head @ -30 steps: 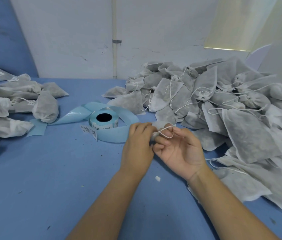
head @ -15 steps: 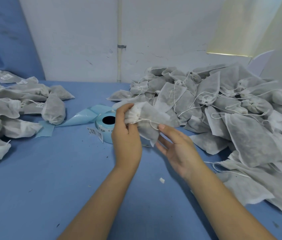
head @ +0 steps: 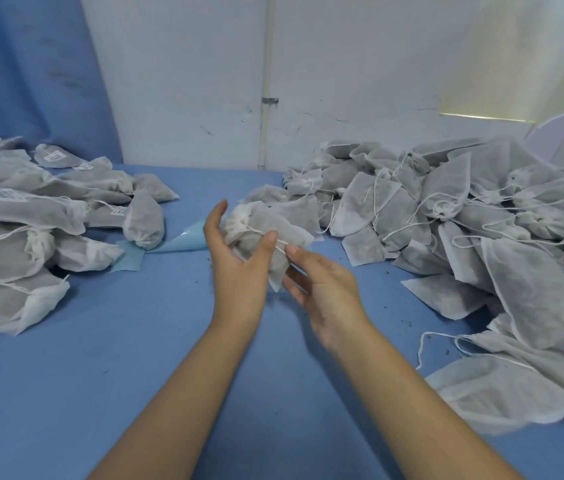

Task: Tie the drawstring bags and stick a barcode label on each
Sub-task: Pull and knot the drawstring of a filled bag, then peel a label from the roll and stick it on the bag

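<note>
My left grip (head: pixel 239 268) holds one drawstring bag (head: pixel 273 230) up above the blue surface (head: pixel 128 358), near the middle of the scene. The bag lies across my palm, my fingers rise fairly straight behind its gathered neck, and my thumb presses on its front. The neck is bunched tight and points left. The bag's lower corner hangs down between my two hands.

My right grip (head: pixel 325 292) sits just right of the bag, palm turned up. Its fingertips (head: pixel 292 250) pinch the end of the white drawstring (head: pixel 259 232). The string runs from the neck across the front of the bag, under my left thumb, to that pinch. My other right fingers are loosely curled beneath the bag's corner.

On the right, a big heap of loose bags (head: pixel 446 209) spreads from the far wall (head: pixel 187 81) to the near edge, with strings trailing out. On the left lies a pile of tied bags (head: pixel 24 237), several of them with a barcode label (head: pixel 5 195) on top. A pale blue backing strip (head: pixel 187 237) lies on the surface between that pile and my left grip. A white pipe (head: pixel 267 64) runs up the wall behind.
</note>
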The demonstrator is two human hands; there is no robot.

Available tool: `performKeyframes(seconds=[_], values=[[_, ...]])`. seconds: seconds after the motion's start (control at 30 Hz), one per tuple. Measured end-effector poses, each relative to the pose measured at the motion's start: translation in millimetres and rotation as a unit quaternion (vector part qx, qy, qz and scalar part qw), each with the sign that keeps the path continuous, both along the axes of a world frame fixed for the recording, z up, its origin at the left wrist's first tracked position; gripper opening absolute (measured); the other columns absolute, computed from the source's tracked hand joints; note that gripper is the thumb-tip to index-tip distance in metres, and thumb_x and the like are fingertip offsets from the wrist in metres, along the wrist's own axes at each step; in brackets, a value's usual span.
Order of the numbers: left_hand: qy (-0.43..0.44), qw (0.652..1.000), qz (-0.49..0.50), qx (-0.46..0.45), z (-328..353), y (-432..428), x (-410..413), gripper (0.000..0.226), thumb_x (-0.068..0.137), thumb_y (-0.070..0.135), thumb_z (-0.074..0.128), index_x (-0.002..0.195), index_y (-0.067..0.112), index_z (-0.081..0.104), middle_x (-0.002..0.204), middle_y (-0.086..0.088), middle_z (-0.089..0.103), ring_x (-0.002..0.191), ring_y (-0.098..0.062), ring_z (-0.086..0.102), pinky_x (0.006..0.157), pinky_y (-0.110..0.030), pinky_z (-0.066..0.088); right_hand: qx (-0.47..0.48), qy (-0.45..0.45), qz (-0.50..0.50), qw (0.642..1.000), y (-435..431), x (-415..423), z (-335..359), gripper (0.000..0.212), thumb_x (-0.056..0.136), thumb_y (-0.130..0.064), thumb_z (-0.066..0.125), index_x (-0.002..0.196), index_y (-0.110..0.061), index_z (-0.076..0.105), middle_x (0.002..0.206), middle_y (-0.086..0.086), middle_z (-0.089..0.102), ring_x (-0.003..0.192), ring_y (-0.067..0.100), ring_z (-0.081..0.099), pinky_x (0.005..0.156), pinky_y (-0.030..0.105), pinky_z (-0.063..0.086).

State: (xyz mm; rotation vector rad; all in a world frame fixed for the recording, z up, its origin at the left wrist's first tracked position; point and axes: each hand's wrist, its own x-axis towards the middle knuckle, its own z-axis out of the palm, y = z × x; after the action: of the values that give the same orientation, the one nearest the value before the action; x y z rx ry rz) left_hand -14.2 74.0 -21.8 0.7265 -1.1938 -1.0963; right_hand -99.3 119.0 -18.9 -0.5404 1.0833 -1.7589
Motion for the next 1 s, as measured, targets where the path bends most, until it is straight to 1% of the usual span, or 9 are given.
performKeyframes(seconds=[0.07, 0.13, 0.23, 0.33, 0.47, 0.6, 0.73, 0.9, 1.0], values=[[0.039, 0.997, -0.009, 0.067, -1, -4, 5, 0.065, 0.082, 0.01, 0.072, 0.131, 0.031, 0.035, 0.131, -0.004, 0.053, 0.115, -0.014, 0.057, 0.098, -0.034, 0.049, -0.009, 0.009, 0.005, 1.0, -2, 3, -3, 0.003, 0.086, -0.008, 0.068, 0.085, -0.007, 0.07, 0.08, 0.003, 0.074, 0.076, 0.012, 0.069, 0.066, 0.017, 0.055], [0.104, 0.984, -0.056, 0.137, -1, -8, 9, 0.047, 0.081, 0.008, 0.072, 0.121, 0.02, 0.05, 0.12, -0.008, 0.063, 0.108, -0.022, 0.064, 0.091, -0.038, 0.052, -0.022, 0.029, 0.002, 0.999, -4, 5, -7, 0.003, 0.087, -0.011, 0.067, 0.086, -0.008, 0.068, 0.086, 0.006, 0.072, 0.08, 0.015, 0.068, 0.068, 0.019, 0.055], [0.15, 0.97, -0.096, 0.163, 1, -17, 17, 0.024, 0.083, 0.002, 0.066, 0.104, 0.013, 0.06, 0.099, -0.005, 0.069, 0.091, -0.019, 0.067, 0.082, -0.035, 0.055, -0.013, 0.076, -0.032, 0.997, -6, 6, -17, 0.012, 0.092, -0.014, 0.059, 0.082, -0.008, 0.062, 0.074, 0.005, 0.068, 0.058, 0.015, 0.064, 0.055, 0.022, 0.052], [0.177, 0.965, -0.109, 0.16, 6, -28, 30, 0.027, 0.081, -0.007, 0.057, 0.093, 0.017, 0.061, 0.083, 0.003, 0.07, 0.076, -0.012, 0.068, 0.067, -0.029, 0.058, 0.038, 0.255, -0.059, 0.965, -9, 4, -30, 0.013, 0.09, -0.008, 0.058, 0.078, -0.01, 0.061, 0.068, 0.001, 0.066, 0.056, 0.013, 0.06, 0.059, 0.027, 0.052], [0.132, 0.974, -0.039, 0.183, 3, -40, 46, 0.037, 0.074, -0.01, 0.044, 0.061, 0.02, 0.061, 0.061, 0.007, 0.064, 0.061, -0.011, 0.062, 0.057, -0.021, 0.049, 0.06, 0.448, -0.042, 0.891, -13, 4, -36, 0.008, 0.088, -0.013, 0.061, 0.093, -0.016, 0.067, 0.086, -0.012, 0.066, 0.075, -0.011, 0.057, 0.069, 0.001, 0.04], [0.085, 0.957, 0.084, 0.266, -13, -49, 56, 0.023, 0.07, -0.005, 0.044, 0.059, 0.015, 0.043, 0.064, -0.001, 0.043, 0.067, -0.019, 0.043, 0.054, -0.027, 0.032, 0.085, 0.505, -0.04, 0.858, -20, 5, -38, 0.031, 0.09, -0.014, 0.059, 0.121, -0.012, 0.056, 0.12, -0.003, 0.056, 0.107, 0.01, 0.054, 0.087, 0.012, 0.038], [0.037, 0.95, 0.113, 0.288, -19, -49, 59, 0.023, 0.072, -0.007, 0.046, 0.059, 0.012, 0.045, 0.063, -0.001, 0.044, 0.056, -0.017, 0.041, 0.05, -0.026, 0.032, 0.067, 0.503, -0.065, 0.859, -25, 7, -36, 0.043, 0.09, -0.014, 0.06, 0.131, -0.018, 0.046, 0.119, 0.001, 0.054, 0.097, 0.014, 0.059, 0.085, 0.023, 0.044], [0.004, 0.952, 0.104, 0.287, -22, -50, 57, 0.024, 0.072, -0.008, 0.047, 0.057, 0.011, 0.044, 0.062, -0.002, 0.044, 0.057, -0.018, 0.04, 0.051, -0.027, 0.031, 0.053, 0.595, -0.046, 0.801, -39, 11, -36, 0.043, 0.097, -0.03, 0.048, 0.14, -0.035, 0.043, 0.106, -0.005, 0.041, 0.076, 0.002, 0.049, 0.067, 0.005, 0.032], [0.003, 0.952, 0.096, 0.291, -22, -50, 58, 0.024, 0.073, -0.007, 0.046, 0.058, 0.011, 0.044, 0.062, -0.002, 0.045, 0.057, -0.018, 0.041, 0.05, -0.026, 0.032, 0.089, 0.594, -0.044, 0.798, -47, 10, -35, 0.041, 0.094, -0.041, 0.051, 0.134, -0.033, 0.051, 0.109, -0.006, 0.038, 0.083, 0.008, 0.052, 0.075, 0.013, 0.036]])
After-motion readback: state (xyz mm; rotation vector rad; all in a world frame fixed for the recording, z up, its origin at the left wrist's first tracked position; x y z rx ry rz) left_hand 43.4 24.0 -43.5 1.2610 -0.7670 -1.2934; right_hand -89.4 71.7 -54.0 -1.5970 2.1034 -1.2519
